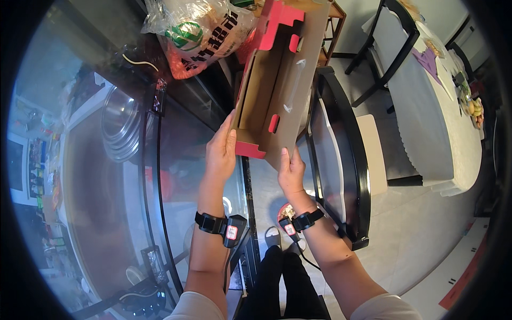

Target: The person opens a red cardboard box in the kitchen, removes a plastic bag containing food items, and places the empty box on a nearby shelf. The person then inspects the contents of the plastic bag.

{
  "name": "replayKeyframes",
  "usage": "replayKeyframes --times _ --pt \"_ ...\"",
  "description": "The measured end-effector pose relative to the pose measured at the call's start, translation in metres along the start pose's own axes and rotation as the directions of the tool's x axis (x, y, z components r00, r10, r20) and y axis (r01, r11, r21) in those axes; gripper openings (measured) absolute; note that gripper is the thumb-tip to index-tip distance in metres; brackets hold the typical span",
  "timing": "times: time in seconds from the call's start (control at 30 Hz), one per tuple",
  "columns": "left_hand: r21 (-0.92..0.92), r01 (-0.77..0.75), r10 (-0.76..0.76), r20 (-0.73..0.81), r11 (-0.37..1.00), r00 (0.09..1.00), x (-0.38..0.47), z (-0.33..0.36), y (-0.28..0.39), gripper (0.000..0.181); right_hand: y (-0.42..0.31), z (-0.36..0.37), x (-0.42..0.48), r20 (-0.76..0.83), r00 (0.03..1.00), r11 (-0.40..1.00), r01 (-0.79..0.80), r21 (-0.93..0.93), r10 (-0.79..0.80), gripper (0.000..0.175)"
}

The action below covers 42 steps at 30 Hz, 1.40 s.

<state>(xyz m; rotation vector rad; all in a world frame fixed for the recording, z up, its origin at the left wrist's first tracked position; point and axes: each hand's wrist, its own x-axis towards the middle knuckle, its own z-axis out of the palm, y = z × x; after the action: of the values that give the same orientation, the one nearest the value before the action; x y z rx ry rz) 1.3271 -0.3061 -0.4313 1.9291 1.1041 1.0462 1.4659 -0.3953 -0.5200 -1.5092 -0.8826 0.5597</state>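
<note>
An open, long cardboard box [260,92], brown inside with red flaps, is held out in front of me; the part of its inside that shows holds nothing. My left hand [222,148] grips its near left corner, with the thumb along the edge. At the near right corner my right hand [292,168] pinches the wide lid flap [294,120], which has a clear plastic carrying handle [295,86] fixed to it. Both wrists wear black straps with small devices. A clear plastic bag [204,36] with printing lies beyond the box to the left.
Along the left runs a glass-panelled cabinet [152,160]. A black-framed chair [348,160] stands close on the right, with a cloth-covered table [436,120] and another black chair [384,52] beyond. A red-rimmed bowl [288,212] sits low by my feet.
</note>
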Motion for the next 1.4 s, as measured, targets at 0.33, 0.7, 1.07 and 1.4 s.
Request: replayKeyframes --times 0.33,0.7,1.07,1.4 --pt "0.038 0.311 -0.31 -0.019 0.95 0.95 -0.037 0.037 -0.074 0.046 0.051 0.027 0.015 0.119 0.973 0.95 -0.157 -0.27 0.195 0.039" --pt "-0.049 0.338 -0.335 0.059 0.94 0.94 -0.035 0.034 -0.152 0.069 0.052 0.056 0.04 0.198 0.944 0.896 -0.165 -0.411 0.264 0.041" --pt "0.413 0.097 -0.164 0.131 0.906 0.978 -0.006 0.041 -0.079 0.078 0.041 0.036 0.046 -0.023 0.996 0.957 -0.092 -0.274 0.089 0.033" --pt "0.535 0.216 -0.406 0.267 0.817 0.874 -0.01 0.065 -0.052 0.076 0.058 0.026 0.028 -0.167 0.974 0.951 -0.193 -0.24 0.155 0.036"
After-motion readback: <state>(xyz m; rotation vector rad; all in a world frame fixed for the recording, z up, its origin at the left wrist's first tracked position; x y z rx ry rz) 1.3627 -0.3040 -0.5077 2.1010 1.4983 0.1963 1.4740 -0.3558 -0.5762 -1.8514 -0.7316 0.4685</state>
